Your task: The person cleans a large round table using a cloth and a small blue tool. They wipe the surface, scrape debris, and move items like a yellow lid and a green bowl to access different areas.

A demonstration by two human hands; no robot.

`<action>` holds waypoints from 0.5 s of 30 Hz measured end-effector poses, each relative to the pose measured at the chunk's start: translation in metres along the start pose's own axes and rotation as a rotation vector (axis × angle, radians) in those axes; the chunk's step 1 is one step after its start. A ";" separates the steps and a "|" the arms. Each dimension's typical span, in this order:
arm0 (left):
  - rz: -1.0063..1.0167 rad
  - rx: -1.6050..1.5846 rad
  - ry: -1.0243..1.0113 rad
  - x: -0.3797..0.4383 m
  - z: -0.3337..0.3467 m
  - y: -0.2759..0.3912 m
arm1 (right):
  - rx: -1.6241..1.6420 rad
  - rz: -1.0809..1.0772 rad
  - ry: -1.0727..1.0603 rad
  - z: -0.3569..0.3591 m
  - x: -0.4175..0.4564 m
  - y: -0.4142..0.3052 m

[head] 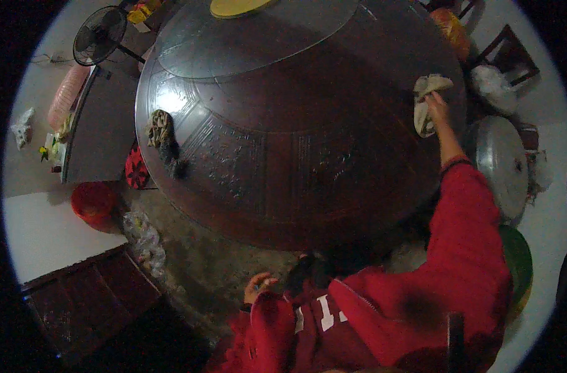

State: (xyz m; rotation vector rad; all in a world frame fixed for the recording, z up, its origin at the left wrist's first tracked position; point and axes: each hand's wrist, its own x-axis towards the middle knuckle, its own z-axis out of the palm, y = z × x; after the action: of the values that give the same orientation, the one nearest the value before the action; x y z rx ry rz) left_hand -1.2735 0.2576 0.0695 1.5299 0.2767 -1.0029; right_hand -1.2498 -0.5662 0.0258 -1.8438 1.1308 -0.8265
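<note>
At the far right of a dark, carved round table (283,177), my right arm reaches out in a red sleeve. My right hand (437,109) is on a crumpled beige cloth (423,116), fingers bent into it against the tabletop. Low in front of my body hangs my left hand (260,286), away from the table. Its fingers are loosely curled and apart, with no object visible in them. Near the table's left rim lies a second bunched cloth (160,128), olive-beige, with a dark, fuzzy part trailing from it.
A yellow round object (239,7) is on the table's raised centre. A black fan (100,35) and a red basin (94,203) are at left, with clear plastic bags (143,238) on the floor. A large metal lid or pan (500,163) and a green stool or tub (516,270) flank my right arm.
</note>
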 end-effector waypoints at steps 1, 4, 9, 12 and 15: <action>-0.014 0.063 0.021 -0.017 0.034 0.027 | -0.192 -0.172 0.008 0.021 0.007 0.007; -0.032 0.063 0.096 -0.043 0.071 0.054 | -0.584 -0.898 -0.122 0.160 -0.029 -0.033; -0.421 0.017 0.167 -0.026 0.121 0.130 | -0.337 -1.116 -0.620 0.274 -0.252 -0.139; -0.247 0.160 0.110 -0.031 0.138 0.149 | 0.004 -1.348 -0.986 0.270 -0.432 -0.135; -0.168 0.225 0.159 -0.031 0.117 0.131 | 0.211 -1.390 -1.402 0.219 -0.528 -0.125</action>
State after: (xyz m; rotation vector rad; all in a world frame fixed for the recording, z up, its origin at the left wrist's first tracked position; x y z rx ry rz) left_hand -1.2531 0.1312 0.1936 1.8189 0.4211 -1.0732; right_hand -1.2215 0.0153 -0.0282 -2.1131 -1.1609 -0.0584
